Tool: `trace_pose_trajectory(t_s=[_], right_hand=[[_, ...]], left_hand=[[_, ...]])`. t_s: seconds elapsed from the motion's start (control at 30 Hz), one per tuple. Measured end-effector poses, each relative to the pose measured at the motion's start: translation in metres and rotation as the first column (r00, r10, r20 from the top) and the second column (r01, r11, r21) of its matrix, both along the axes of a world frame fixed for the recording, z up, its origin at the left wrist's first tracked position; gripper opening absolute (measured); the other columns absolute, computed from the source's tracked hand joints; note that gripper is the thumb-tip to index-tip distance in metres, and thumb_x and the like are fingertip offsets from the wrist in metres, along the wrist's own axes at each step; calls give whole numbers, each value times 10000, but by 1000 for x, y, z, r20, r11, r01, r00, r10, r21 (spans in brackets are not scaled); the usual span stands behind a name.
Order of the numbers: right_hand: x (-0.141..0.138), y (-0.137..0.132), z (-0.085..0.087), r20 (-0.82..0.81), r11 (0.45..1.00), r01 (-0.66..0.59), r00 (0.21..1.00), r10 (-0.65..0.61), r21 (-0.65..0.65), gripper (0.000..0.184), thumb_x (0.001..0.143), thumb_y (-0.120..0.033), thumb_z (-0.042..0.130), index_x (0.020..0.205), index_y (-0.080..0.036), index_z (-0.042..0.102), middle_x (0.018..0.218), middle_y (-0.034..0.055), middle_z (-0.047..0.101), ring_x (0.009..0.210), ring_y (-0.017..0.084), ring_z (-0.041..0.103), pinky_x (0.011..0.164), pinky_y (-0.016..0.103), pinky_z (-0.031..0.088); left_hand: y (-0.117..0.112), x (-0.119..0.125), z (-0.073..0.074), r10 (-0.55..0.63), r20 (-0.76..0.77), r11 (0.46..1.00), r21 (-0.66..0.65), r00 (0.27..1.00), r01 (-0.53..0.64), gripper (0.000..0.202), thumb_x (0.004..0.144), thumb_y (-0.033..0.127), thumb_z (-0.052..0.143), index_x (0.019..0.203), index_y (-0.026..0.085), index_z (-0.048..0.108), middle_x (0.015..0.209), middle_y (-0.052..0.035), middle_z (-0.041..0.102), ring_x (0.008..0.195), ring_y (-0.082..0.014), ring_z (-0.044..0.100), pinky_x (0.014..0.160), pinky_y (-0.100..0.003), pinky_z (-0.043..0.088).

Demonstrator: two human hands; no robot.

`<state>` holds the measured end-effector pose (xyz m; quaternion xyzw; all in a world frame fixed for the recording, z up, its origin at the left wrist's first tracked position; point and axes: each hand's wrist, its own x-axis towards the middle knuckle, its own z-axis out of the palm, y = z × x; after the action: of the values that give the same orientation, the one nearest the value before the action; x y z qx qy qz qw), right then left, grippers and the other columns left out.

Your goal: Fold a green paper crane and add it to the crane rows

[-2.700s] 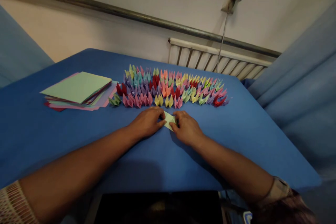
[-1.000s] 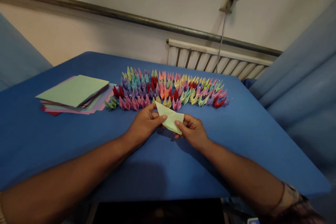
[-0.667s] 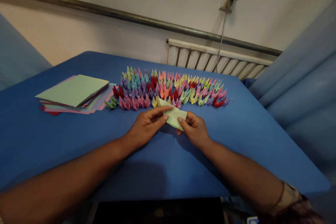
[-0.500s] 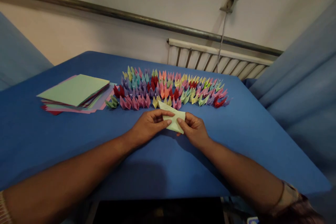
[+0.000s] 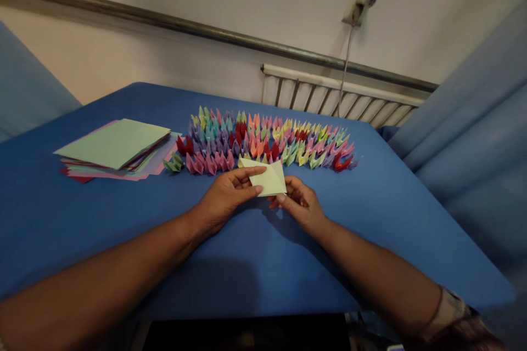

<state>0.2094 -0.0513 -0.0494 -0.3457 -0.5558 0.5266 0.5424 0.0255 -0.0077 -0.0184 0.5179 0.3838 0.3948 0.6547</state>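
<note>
A pale green folded sheet of origami paper (image 5: 269,180) is held up over the blue table, creased and with a pointed flap at its upper left. My left hand (image 5: 230,192) pinches its left side, thumb and index finger lying on the near face. At the lower right corner, my right hand (image 5: 302,200) has its thumb tip against the paper's edge, with fingers curled partly behind it. Just beyond the paper stand rows of folded paper cranes (image 5: 257,145) in many colours; the sheet hides a few in the front row.
A stack of coloured square paper (image 5: 117,145) lies at the left on the blue table cover (image 5: 197,279). Behind the table are a white radiator (image 5: 341,90), a metal rail (image 5: 197,27) and a wall socket with a cord (image 5: 359,6). Blue curtains (image 5: 473,131) hang at the sides.
The folded paper has turned flatter and shifted slightly up and left. My right thumb has slid from the paper's face to its lower right corner.
</note>
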Motion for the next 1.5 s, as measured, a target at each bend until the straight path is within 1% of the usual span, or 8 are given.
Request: trace_pose_trajectory(t_s=[0.2,0.4,0.5,0.63,0.8,1.03,1.3,1.5], right_hand=[[3,4,1,42,999,30,999,-30,-16,320,842,-431,657,1050,-208,558,862,24,688,697,146,655,679,313,536],[-1,6,-6,24,995,83,996,-82,-52,442,785,-468,712,1103,-226,522,904,30,669,813,180,648,735,327,521],[-1,6,-6,56,993,107,993,-104,-53,470,792,-485,707,1133,-225,516,909,33,662,801,180,639,736,330,506],[2,2,-3,110,995,98,989,-96,-20,457,845,-542,631,1156,-227,519,862,23,645,748,171,613,685,315,495],[7,1,1,144,992,127,981,-128,16,458,930,-601,448,1100,-193,567,802,20,605,678,155,568,647,312,489],[-5,4,-2,-7,993,66,998,-67,-99,460,779,-506,706,1097,-234,516,889,12,650,747,158,608,626,277,497],[-17,6,-9,-46,983,104,993,-112,-151,489,725,-419,746,1107,-257,488,891,-10,640,706,138,615,611,272,546],[-17,9,-18,143,973,185,976,-166,-136,384,803,-343,659,1145,-245,515,866,-10,638,647,134,592,530,249,514]], left_hand=[[-1,1,1,-13,-64,998,55,998,17,576,670,299,815,1201,142,657,1080,-102,730,938,-206,687,889,-354,535],[-5,-1,2,-139,-213,965,192,967,181,658,669,344,815,1261,140,614,1128,-109,717,1009,-246,679,925,-399,533],[-6,-3,3,-127,-332,937,269,935,223,689,644,379,832,1256,143,623,1132,-108,716,1007,-268,676,915,-412,535],[-6,-2,3,-62,-341,945,282,938,165,563,729,429,757,1212,156,661,1092,-96,731,959,-254,688,883,-397,547],[-4,0,6,-81,-305,941,292,949,174,429,829,452,647,1148,171,705,1064,-82,741,958,-240,680,873,-366,543],[-7,0,8,-41,-351,929,330,936,165,384,853,442,602,1097,171,721,956,-52,750,871,-218,678,802,-324,545],[-5,7,-7,79,-344,937,347,936,48,355,747,313,688,1070,164,694,959,-56,742,820,-197,689,776,-320,544],[-4,11,-9,156,-275,942,330,949,-59,303,729,311,699,993,162,681,892,-38,726,769,-177,665,702,-280,529]])
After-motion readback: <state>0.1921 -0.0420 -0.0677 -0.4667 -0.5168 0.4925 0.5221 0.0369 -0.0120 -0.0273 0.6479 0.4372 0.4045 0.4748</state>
